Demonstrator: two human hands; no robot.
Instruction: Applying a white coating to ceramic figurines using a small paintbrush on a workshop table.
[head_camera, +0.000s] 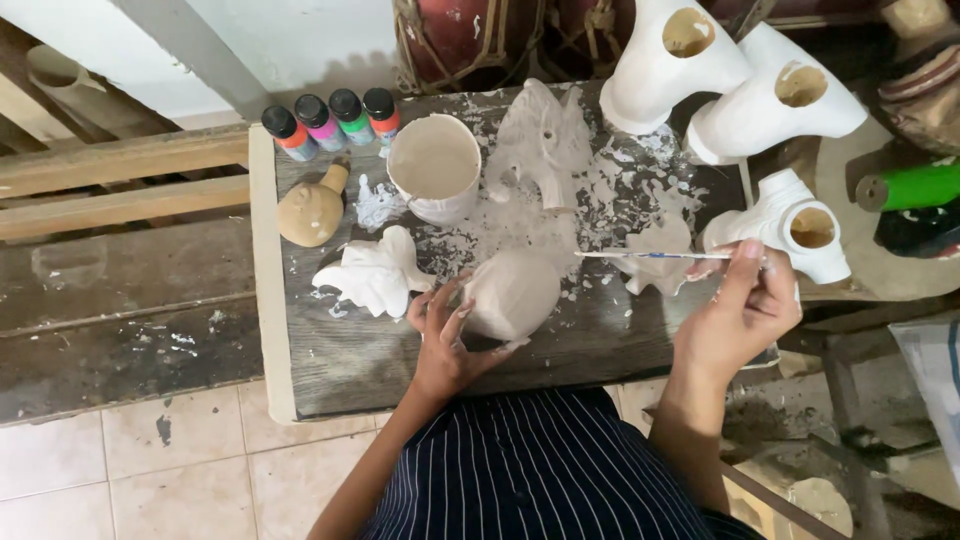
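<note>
1. The rounded, pale grey figure (512, 293) rests on the wooden table (340, 360), near its front edge and just in front of the person, where both hands can get at it.
2. The left hand (447, 335) lies against the figure's left side with fingers curled partly around it, apparently to keep it from rolling or turning.
3. The right hand (738, 315) is closed in a pinch on a thin brush (655, 256), held almost level with its tip pointing left, above and to the right of the figure and not touching it.
4. A white cup of pale paint (435, 165) stands behind the figure, within the brush's reach.
5. 4 small paint bottles (333, 122) stand in a row at the far left corner, caps on, away from the wet white splatter.
6. A white-coated figure (374, 275) lies just left of the left hand, and 3 white hollow pieces (745, 110) sit at the right.
</note>
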